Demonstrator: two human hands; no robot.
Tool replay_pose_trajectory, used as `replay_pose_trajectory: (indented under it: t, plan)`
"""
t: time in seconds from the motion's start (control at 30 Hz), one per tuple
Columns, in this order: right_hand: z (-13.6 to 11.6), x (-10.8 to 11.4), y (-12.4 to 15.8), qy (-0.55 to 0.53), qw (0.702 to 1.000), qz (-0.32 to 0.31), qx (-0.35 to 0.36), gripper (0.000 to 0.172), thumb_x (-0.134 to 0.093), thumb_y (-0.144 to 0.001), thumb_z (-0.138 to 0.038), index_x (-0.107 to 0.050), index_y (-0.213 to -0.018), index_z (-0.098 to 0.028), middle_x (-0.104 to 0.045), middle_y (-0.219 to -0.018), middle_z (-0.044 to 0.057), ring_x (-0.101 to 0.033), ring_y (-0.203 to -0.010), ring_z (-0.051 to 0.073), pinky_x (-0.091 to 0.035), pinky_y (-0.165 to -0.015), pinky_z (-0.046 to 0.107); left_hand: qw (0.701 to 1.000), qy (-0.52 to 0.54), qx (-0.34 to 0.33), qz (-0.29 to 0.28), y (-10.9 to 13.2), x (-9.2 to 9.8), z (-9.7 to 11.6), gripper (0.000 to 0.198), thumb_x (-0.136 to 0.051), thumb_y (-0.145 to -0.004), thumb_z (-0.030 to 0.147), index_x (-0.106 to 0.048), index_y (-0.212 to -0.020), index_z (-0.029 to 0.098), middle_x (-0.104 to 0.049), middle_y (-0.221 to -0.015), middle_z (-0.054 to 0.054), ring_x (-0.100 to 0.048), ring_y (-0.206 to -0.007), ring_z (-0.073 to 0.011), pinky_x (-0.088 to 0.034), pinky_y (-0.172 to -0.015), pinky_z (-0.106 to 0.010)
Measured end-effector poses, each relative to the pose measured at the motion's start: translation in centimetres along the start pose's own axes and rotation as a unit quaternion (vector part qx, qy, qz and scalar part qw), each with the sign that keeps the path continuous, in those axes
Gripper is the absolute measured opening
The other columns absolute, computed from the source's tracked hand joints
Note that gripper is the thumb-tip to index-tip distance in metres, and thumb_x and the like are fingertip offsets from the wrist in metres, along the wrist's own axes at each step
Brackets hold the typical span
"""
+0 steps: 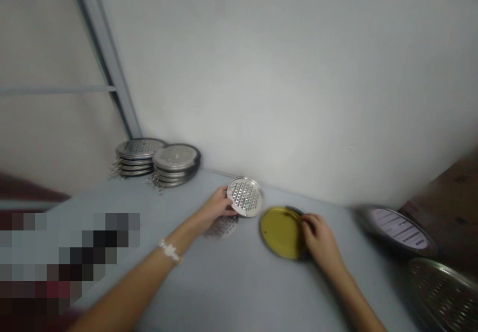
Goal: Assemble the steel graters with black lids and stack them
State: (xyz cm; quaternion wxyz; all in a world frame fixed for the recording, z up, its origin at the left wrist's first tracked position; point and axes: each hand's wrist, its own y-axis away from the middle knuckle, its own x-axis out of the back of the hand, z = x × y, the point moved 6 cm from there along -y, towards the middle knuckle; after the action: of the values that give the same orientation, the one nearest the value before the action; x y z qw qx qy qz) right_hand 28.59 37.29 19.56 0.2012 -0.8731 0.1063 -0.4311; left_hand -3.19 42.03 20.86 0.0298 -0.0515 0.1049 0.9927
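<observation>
My left hand (216, 207) is closed on the left edge of a round metal grater (245, 196), which it holds tilted up off the table. Rows of raised holes cover the grater's face, and its shadow falls below. To the right, a round yellow plate (280, 232) with a small hole near its rim lies at table height. The fingers of my right hand (319, 235) pinch this plate at its right edge. A thin dark shape crosses the plate's upper right; I cannot make out what it is.
Two stacks of round metal graters, a left stack (140, 155) and a right stack (176, 165), stand at the back left, with small chains hanging. At right are a round piece with a printed label (401, 228) and a large blurred grater (448, 292). A wall (284, 98) rises behind the table (239, 282).
</observation>
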Motion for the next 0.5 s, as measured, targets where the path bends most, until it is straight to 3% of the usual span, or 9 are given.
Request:
replay_pose_trajectory:
  t: [0.13,0.27,0.37,0.47,0.5]
  plan:
    - [0.3,-0.4,-0.2,-0.026,0.999,-0.042,0.016,0.029,-0.047,-0.089,-0.031,-0.071,-0.103,-0.020,-0.065,-0.117,0.013,-0.063,-0.108,0.028,-0.049,-0.100,0.048,0.999,-0.036,-0.026,-0.021,-0.7,0.2,-0.6,0.047,-0.065,-0.077,0.013,-0.050,-0.122,0.014,-0.071,-0.110,-0.013,-0.072,-0.086,-0.0207,-0.061,-0.074,-0.033]
    - [0.9,0.1,-0.6,-0.055,0.996,-0.063,0.036,0.033,-0.045,-0.089,-0.028,-0.070,-0.110,-0.022,-0.063,-0.124,0.012,-0.061,-0.116,0.027,-0.047,-0.104,0.047,0.977,-0.187,-0.100,-0.013,-0.9,0.5,-0.4,0.046,-0.060,-0.082,0.017,-0.052,-0.128,0.013,-0.073,-0.105,-0.011,-0.072,-0.086,-0.0220,-0.059,-0.081,-0.037]
    - [1.5,0.7,-0.8,-0.051,0.998,-0.033,0.019,0.032,-0.046,-0.090,-0.031,-0.064,-0.115,-0.021,-0.065,-0.118,0.012,-0.062,-0.113,0.027,-0.049,-0.102,0.048,0.925,-0.335,-0.178,0.013,0.2,-0.1,0.9,0.041,-0.057,-0.085,0.016,-0.057,-0.126,0.014,-0.070,-0.116,-0.013,-0.067,-0.106,-0.0262,-0.052,-0.099,-0.043]
    - [1.9,0.5,-0.7,-0.049,0.999,-0.020,0.000,0.031,-0.041,-0.091,-0.031,-0.061,-0.112,-0.018,-0.067,-0.112,0.014,-0.065,-0.105,0.027,-0.052,-0.096,0.048,0.840,-0.458,-0.273,0.093,2.6,-1.6,2.7,0.039,-0.053,-0.089,0.014,-0.058,-0.127,0.014,-0.060,-0.132,-0.017,-0.056,-0.124,-0.0300,-0.041,-0.111,-0.049]
    - [1.9,0.3,-0.7,-0.050,0.999,-0.021,-0.002,0.031,-0.040,-0.091,-0.030,-0.061,-0.111,-0.018,-0.068,-0.112,0.014,-0.066,-0.104,0.026,-0.053,-0.094,0.047,0.817,-0.478,-0.310,0.086,3.7,-2.7,3.0,0.038,-0.052,-0.090,0.014,-0.059,-0.128,0.015,-0.058,-0.134,-0.016,-0.054,-0.126,-0.0293,-0.039,-0.112,-0.048]
